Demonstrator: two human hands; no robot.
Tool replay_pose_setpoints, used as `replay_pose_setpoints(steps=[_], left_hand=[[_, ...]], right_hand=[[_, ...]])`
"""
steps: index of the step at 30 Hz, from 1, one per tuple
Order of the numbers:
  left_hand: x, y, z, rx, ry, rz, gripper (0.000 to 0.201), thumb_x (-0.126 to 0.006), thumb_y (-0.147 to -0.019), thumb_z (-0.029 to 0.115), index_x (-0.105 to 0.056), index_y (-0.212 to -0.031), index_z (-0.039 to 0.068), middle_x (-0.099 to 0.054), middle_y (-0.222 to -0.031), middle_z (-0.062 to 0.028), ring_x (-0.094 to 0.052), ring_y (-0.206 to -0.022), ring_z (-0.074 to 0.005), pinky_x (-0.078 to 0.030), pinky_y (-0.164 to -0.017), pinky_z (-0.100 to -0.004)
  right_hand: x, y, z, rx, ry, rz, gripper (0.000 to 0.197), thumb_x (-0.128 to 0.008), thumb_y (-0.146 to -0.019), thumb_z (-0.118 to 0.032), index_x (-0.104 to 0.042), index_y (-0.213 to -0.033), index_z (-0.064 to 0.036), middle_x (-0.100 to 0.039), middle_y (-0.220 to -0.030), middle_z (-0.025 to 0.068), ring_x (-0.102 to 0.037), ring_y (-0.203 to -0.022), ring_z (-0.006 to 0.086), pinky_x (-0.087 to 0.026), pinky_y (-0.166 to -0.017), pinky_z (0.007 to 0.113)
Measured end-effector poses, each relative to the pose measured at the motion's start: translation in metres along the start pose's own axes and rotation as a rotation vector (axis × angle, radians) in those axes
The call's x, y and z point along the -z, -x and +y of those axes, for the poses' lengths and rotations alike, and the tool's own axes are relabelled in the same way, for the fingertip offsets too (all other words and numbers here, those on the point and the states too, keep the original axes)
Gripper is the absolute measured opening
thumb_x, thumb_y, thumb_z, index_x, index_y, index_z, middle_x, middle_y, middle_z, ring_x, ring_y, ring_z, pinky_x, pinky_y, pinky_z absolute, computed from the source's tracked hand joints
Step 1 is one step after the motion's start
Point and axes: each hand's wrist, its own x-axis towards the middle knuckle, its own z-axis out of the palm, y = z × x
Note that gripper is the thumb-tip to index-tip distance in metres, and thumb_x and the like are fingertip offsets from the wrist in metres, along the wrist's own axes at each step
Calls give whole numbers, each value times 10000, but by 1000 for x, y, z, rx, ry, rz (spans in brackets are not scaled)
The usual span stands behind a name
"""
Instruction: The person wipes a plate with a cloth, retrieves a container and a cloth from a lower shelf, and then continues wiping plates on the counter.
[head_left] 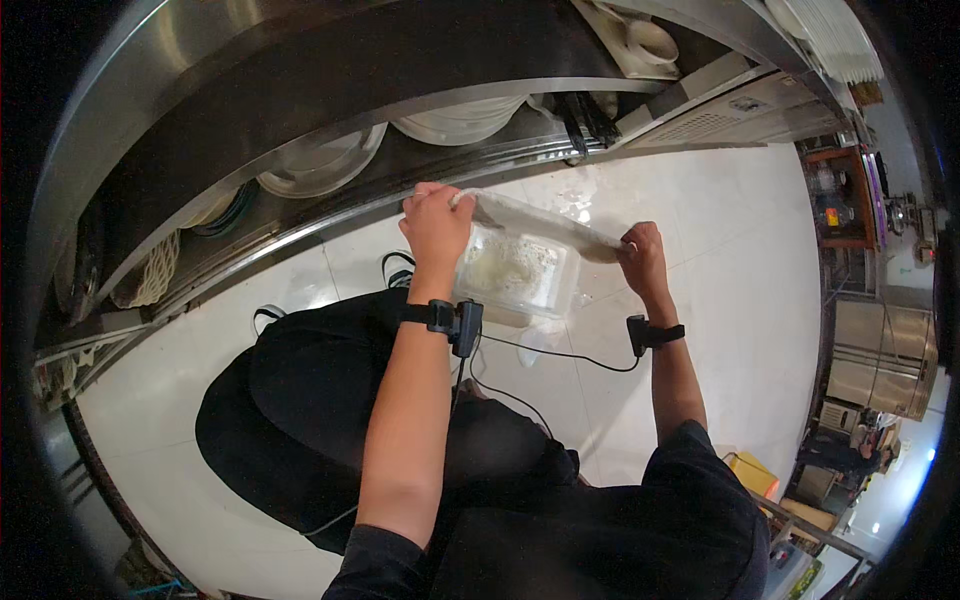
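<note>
A whitish-grey cloth (545, 226) hangs stretched between my two hands. My left hand (436, 228) pinches its left end, thumb and fingers closed. At the other end, my right hand (644, 258) grips the cloth's right corner. Under the cloth, on the floor, stands a clear plastic tub (567, 297) with cloudy, foamy-looking liquid in it. The cloth hides part of the tub's far side. Straps with small black boxes sit on both wrists, joined to thin cables.
A steel counter with open shelves (300, 125) runs along the far left, holding white plates (465, 122) and a round metal dish (325, 168). White floor tiles (720, 260) show wet spots near the tub. Steel cabinets (880, 355) stand at the far right.
</note>
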Motion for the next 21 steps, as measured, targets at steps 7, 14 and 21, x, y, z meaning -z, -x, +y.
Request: replay_pose_setpoints(steps=[7,14,21], left_hand=[[7,-11,21,87,310,-368,410,-616,-914,391,-670,-827,-5,-660,-816,-215,-622,-800,-440,-499,-740,-494],[-16,13,23,212,351,-526,467,-561,-962,395,-631,-777,-28,-648,-753,-239,-622,-749,-444,-496,-708,-486],[-28,26,35,124,464,-687,509,-558,-985,448,-600,-790,-20,-582,-659,-122,-539,-625,-231,-453,-629,-395]], right_hand=[[-19,38,61,-695,-1252,-264,314,-475,-1031,-236,-646,-1133,7,-658,-1173,73,-605,-1060,174,-494,-881,321],[-38,33,-21,-740,-1542,-426,417,-451,-1022,-296,-609,-1225,33,-680,-1129,111,-647,-1036,212,-521,-917,348],[-55,5,-97,-882,-1731,-392,353,-519,-1016,-331,-587,-1203,-39,-659,-1079,47,-611,-1021,152,-483,-909,293]])
